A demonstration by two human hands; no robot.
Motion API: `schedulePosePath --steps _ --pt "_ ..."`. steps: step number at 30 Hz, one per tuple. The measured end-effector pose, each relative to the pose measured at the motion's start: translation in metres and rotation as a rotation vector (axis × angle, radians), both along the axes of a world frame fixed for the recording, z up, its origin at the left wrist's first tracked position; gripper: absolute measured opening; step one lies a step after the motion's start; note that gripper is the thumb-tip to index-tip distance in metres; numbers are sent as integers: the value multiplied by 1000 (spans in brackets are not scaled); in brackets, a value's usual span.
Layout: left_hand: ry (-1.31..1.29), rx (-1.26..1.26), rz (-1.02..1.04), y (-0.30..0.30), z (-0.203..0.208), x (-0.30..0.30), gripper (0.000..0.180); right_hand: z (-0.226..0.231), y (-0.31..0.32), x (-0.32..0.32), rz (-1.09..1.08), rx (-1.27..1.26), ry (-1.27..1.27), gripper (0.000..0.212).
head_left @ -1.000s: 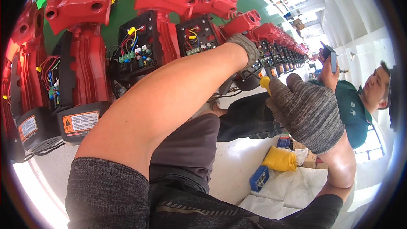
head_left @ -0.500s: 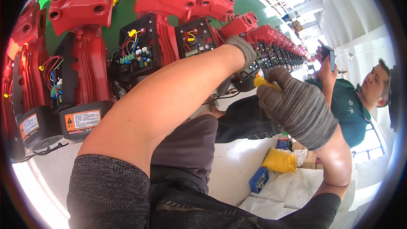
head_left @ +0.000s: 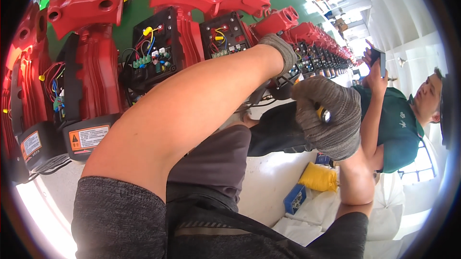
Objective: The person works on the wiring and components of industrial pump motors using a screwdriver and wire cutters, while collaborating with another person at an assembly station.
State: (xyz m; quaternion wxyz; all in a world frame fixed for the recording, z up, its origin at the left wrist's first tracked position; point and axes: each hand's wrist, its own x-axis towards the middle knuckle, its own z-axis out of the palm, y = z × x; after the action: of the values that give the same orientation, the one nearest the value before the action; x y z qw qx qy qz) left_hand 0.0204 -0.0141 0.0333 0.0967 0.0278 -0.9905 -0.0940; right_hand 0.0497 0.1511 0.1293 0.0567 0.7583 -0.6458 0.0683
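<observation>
Grey-gloved hands, two: right hand (head_left: 329, 117) clenched on one yellow-handled tool (head_left: 322, 113), left hand (head_left: 281, 52) grip hidden.

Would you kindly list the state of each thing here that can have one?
Left hand: gloved, reaching into the row of pumps, fingers hidden.
Right hand: gloved, closed around a yellow-handled tool.
Nearest red pump housings: terminal boxes uncovered, coloured wires exposed.
Blue box: lying on the white floor.
Yellow bag: lying beside the blue box.
</observation>
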Motion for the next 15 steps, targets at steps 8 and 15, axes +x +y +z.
schedulePosePath --steps 8,15 --pt "-46 247 42 -18 -18 -1 38 4 -25 -8 189 11 9 20" --pt "-99 12 74 -7 -9 -10 37 -19 -9 -25 266 -239 81 16"
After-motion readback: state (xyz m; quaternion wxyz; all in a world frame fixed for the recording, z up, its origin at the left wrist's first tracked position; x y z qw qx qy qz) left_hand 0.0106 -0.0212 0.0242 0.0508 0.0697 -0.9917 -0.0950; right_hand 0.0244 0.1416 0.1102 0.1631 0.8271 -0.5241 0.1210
